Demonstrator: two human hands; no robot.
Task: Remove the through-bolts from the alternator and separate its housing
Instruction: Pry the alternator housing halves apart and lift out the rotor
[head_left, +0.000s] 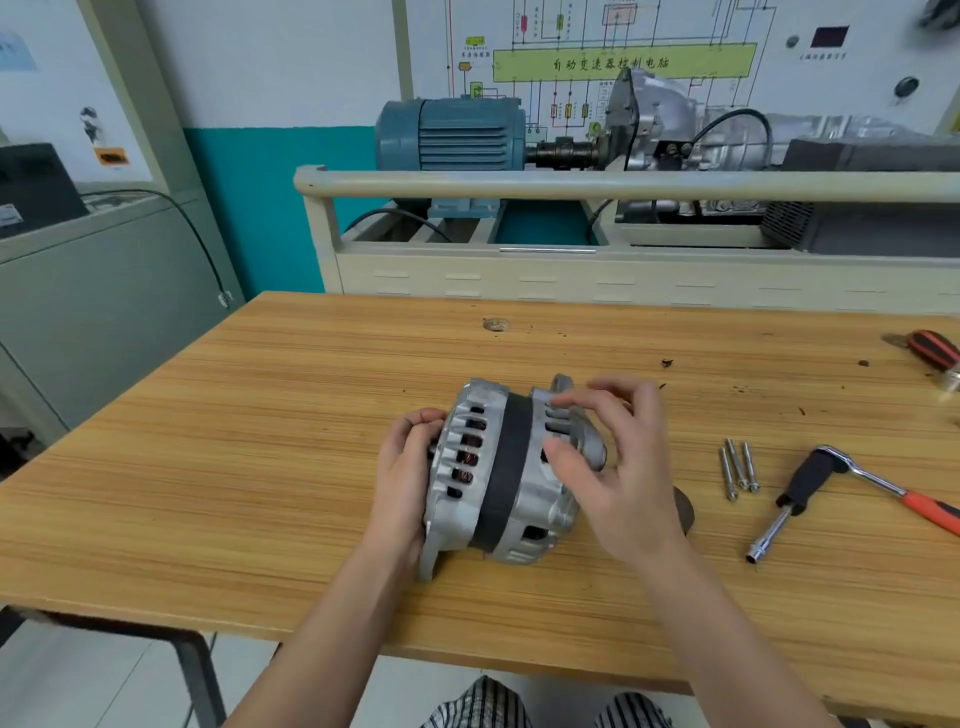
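Observation:
A silver alternator (483, 467) with a black band round its middle lies on its side in the centre of the wooden table (260, 441). My left hand (408, 478) grips its left end housing, fingers curled over the rim. My right hand (613, 467) sits over the right end housing, fingers spread and bent, fingertips touching the slotted casing. Three loose through-bolts (737, 470) lie side by side on the table to the right of the alternator.
A ratchet wrench (852, 483) with a red handle and a socket extension lies right of the bolts. A red and black screwdriver handle (935, 348) lies at the far right edge. Behind the table stands a training bench with a blue motor (452, 135).

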